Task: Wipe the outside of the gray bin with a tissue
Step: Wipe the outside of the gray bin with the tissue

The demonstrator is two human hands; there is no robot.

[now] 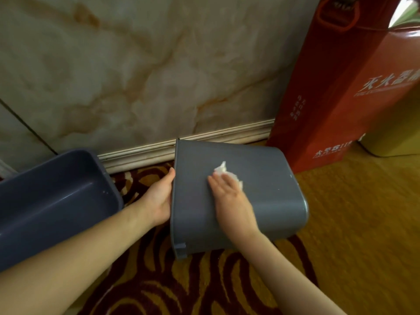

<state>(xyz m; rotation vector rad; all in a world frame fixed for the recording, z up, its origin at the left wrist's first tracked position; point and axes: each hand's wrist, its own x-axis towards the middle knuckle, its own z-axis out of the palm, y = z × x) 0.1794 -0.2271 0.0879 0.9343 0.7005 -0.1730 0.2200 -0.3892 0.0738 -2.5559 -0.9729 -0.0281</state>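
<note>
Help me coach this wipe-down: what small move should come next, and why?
Probably slide the right hand with the tissue rightward toward the pale specks. The tissue lies mid-panel on the gray bin under flat fingers, and the left hand grips the rim, steadying it.

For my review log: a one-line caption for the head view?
Right hand presses a tissue flat on the side of the tipped gray bin; left hand holds its rim.

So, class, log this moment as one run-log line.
step: wipe outside | gray bin: on its side on carpet | left hand: grips rim | right hand: presses tissue flat on it
</note>
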